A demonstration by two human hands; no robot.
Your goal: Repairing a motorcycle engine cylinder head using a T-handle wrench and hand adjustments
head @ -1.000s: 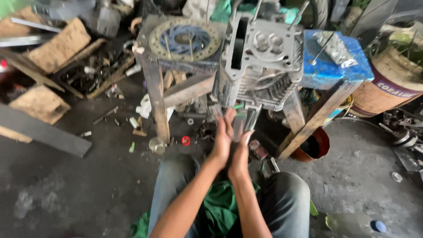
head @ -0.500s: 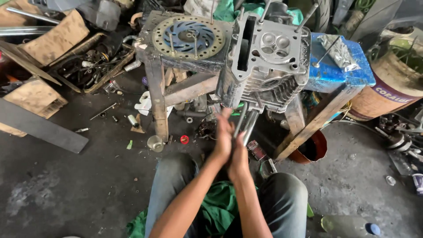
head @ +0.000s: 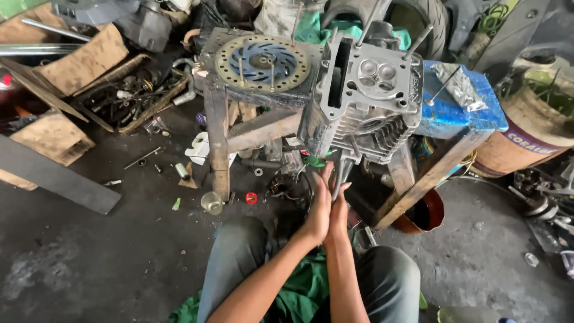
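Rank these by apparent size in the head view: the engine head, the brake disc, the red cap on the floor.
1. engine head, looks largest, though it sits nearer the camera
2. brake disc, a little smaller, so these two are unsure
3. red cap, far the smallest

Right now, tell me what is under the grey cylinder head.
Under the cylinder head, a thin rod hangs down between the left hand and right hand, pressed palm to palm. The palms cover its lower end; its upper end is hidden beneath the head.
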